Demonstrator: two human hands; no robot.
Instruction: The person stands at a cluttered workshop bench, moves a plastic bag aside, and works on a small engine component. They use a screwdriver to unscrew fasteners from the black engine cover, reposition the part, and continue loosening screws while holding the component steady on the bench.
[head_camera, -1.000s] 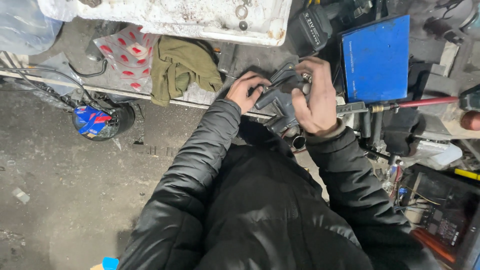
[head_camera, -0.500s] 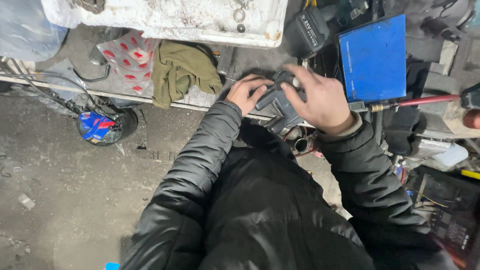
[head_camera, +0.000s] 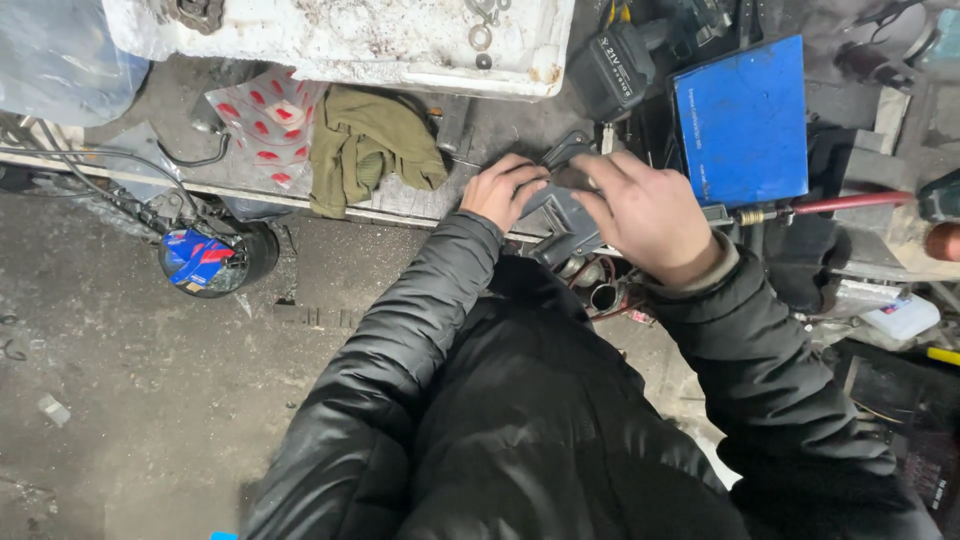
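Head view: both hands' grip closed around grey part.

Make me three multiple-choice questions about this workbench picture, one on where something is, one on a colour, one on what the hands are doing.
1. Where does the olive green cloth lie?
A. On the bench, left of the hands
B. On the floor
C. On the blue case

2. What colour is the flat case beyond the right hand?
A. Yellow
B. Blue
C. White

3. How is the dark grey metal part held?
A. By the left hand alone
B. It lies untouched
C. By both hands

Answers:
1. A, it lies on the bench beside the red-patterned bag.
2. B, its lid is plainly blue.
3. C, both hands' fingers rest on it.
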